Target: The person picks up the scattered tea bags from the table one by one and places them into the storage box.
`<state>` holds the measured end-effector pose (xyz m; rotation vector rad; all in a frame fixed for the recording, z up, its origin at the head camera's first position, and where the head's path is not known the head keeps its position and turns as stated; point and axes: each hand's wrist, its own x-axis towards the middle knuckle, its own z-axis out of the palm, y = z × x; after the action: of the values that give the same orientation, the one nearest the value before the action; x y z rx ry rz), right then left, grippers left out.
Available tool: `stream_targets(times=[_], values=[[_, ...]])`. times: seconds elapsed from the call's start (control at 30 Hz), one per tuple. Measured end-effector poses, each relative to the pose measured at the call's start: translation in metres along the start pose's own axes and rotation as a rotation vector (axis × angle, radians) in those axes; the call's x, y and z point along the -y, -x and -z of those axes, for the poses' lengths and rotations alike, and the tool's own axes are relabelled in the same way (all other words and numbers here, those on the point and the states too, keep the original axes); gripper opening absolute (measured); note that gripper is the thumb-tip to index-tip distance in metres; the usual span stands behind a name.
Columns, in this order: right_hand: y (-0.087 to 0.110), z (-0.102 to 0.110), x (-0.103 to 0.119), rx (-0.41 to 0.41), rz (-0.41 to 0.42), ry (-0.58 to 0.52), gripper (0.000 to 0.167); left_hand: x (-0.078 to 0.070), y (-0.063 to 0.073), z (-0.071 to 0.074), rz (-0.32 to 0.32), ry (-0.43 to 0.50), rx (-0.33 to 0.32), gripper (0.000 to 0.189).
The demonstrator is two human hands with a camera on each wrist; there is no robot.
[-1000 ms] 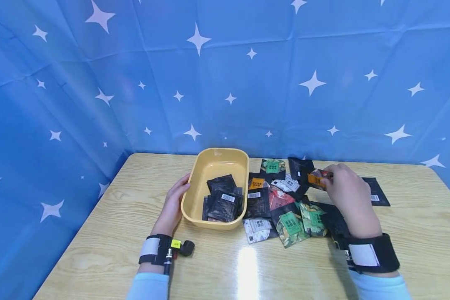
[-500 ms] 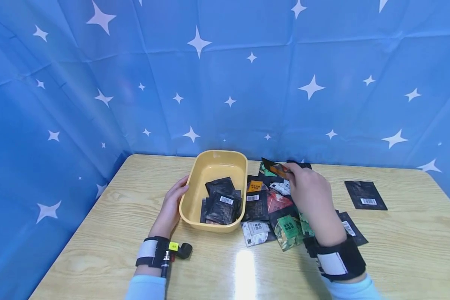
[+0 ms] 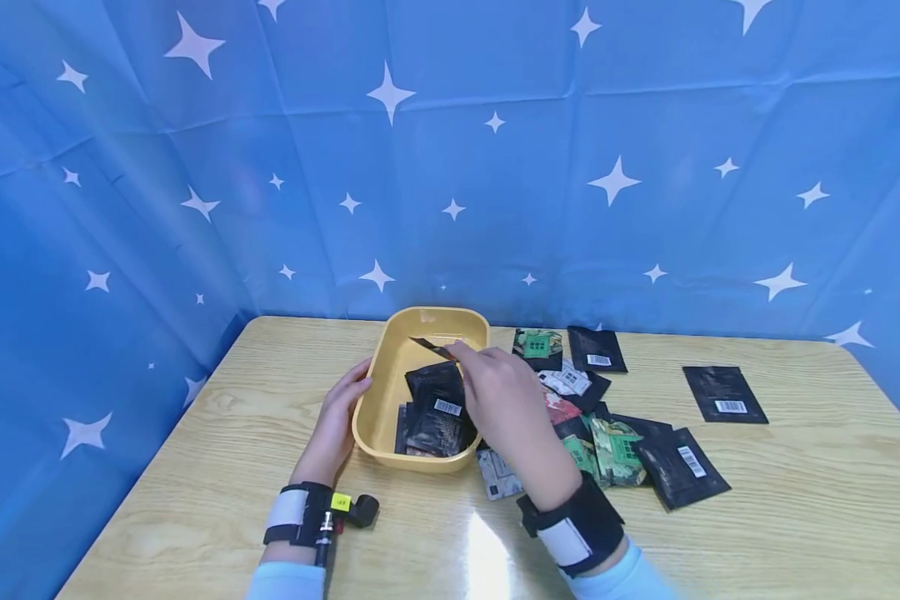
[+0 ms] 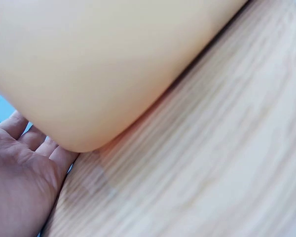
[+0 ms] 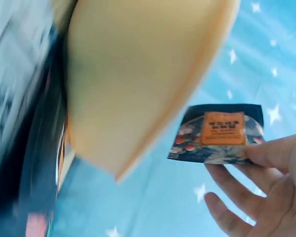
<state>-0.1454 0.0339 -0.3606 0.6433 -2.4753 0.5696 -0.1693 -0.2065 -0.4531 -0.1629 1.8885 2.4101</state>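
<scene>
A yellow plastic bin [image 3: 399,350] stands on the table, with several black sachets [image 3: 435,429] piled inside. My left hand [image 3: 336,417] rests against its left side; in the left wrist view, the fingers lie along the outer wall with the palm showing. Over the bin's right rim reaches my right hand [image 3: 506,408], pinching a sachet between thumb and fingers. The right wrist view shows that sachet [image 5: 221,132] from the front, dark with an orange label and a floral print. In the head view it appears nearly edge-on above the bin.
Right of the bin lie several loose sachets in an overlapping heap, among them a green-labelled one [image 3: 618,454]. A black sachet [image 3: 725,395] lies apart farther right. Behind the wooden table [image 3: 195,467] hangs a blue curtain [image 3: 450,167] with white stars.
My right hand has carried the orange-labelled sachet leftward from the heap's far right side to above the bin. The left hand has stayed at the bin's side.
</scene>
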Motion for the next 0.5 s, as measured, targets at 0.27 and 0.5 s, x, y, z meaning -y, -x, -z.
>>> stream_targets(times=[0.27, 0.5], values=[[0.001, -0.022, 0.020, 0.057, 0.084, -0.034, 0.037, 0.000, -0.001, -0.002, -0.011, -0.001, 0.003, 0.053], [0.007, -0.033, 0.023, 0.118, 0.115, -0.018, 0.038, 0.000, 0.000, 0.000, -0.021, -0.013, 0.012, 0.053]])
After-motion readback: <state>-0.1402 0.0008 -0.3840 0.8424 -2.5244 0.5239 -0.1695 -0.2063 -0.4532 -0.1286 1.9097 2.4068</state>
